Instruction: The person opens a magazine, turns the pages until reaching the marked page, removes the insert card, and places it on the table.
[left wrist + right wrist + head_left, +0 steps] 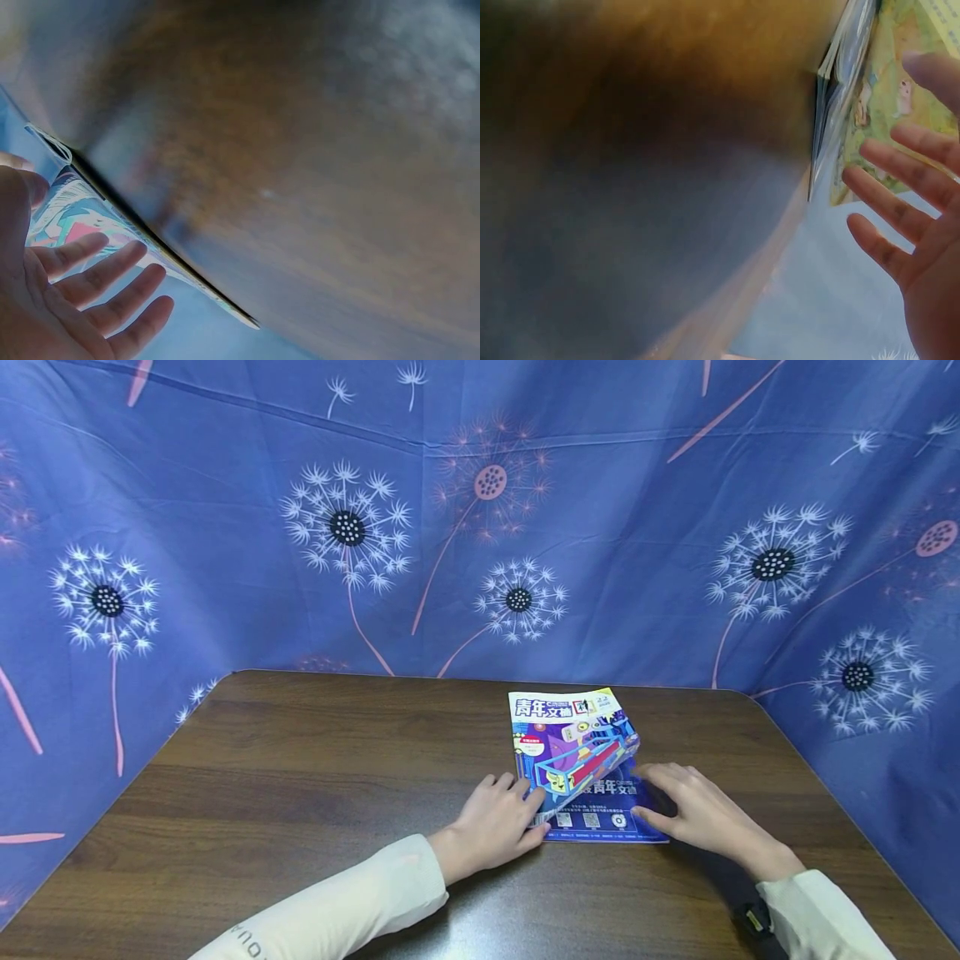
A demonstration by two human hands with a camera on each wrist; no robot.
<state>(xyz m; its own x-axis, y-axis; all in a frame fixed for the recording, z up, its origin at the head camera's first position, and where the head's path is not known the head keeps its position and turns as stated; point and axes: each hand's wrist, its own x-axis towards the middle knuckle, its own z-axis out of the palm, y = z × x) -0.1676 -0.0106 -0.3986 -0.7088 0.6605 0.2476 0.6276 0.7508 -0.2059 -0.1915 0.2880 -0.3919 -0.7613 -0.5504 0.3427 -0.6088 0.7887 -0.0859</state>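
Observation:
A magazine (551,747) with a white-and-purple cover lies on the table, its lower right part lifted and curled. Below the curl shows a dark blue printed sheet (633,827) with codes along its bottom. My left hand (495,822) rests at the magazine's lower left edge, fingertips over the cover. At the right edge is my right hand (697,810), thumb and fingers apart beside the sheet. In the right wrist view, a yellow-green page (889,112) stands behind the spread fingers (889,202). The left wrist view shows straight, separated fingers (112,281) before a colourful cover (82,214).
The brown wooden table (300,777) extends left of the magazine and has rounded far corners. A blue cloth (615,527) with dandelion prints hangs behind it and along both sides. A small dark device (753,920) sits at the right wrist.

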